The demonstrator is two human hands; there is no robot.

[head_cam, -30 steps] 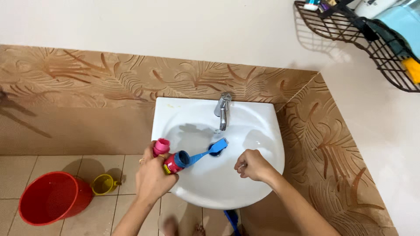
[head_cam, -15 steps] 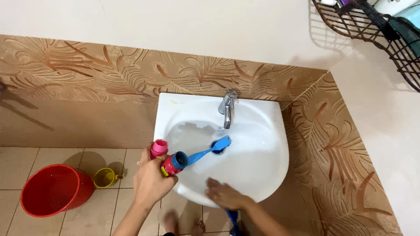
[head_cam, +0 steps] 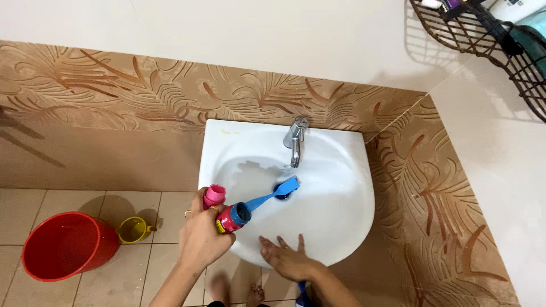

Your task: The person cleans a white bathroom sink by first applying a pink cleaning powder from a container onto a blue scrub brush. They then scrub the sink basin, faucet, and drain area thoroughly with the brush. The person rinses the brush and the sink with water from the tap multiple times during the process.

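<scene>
While gripping, left hand (head_cam: pixel 200 239) raised.

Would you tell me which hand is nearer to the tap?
Left. The left hand is raised at the sink's front-left; the right hand rests on the front rim, farther from the tap.

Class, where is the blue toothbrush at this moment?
In the head view, the blue toothbrush is held in the left hand, its bristled end over the white ceramic basin, below the metal tap.

Wire rack (head_cam: pixel 483 40) cut off at the top-right edge.
</scene>
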